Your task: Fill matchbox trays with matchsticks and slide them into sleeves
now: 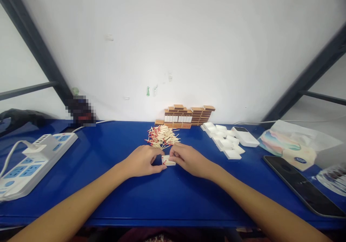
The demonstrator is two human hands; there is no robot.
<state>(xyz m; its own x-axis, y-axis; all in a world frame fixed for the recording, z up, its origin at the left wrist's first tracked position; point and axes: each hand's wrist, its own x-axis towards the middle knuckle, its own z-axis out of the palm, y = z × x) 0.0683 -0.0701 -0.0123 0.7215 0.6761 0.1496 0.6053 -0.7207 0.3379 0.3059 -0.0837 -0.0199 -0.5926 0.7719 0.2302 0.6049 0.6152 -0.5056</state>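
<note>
Between my hands, low over the blue table (129, 195), is a small white tray (169, 163) with a few red-tipped matches in it. My left hand (144, 161) grips the tray's left end between thumb and fingers. My right hand (187, 159) is pinched at the tray's right side, its fingertips over the matches; whether it holds a match is too small to tell. Just beyond lies a loose heap of matches (163, 136). Behind the heap, matchboxes (196, 115) are stacked against the wall, with a row of white pieces among them.
Several white trays (224, 143) lie to the right, beside a white device (245, 136). Farther right are a black phone (302, 186) and a tissue pack (289, 144). A power strip (38, 166) with a plugged cable stands at the left.
</note>
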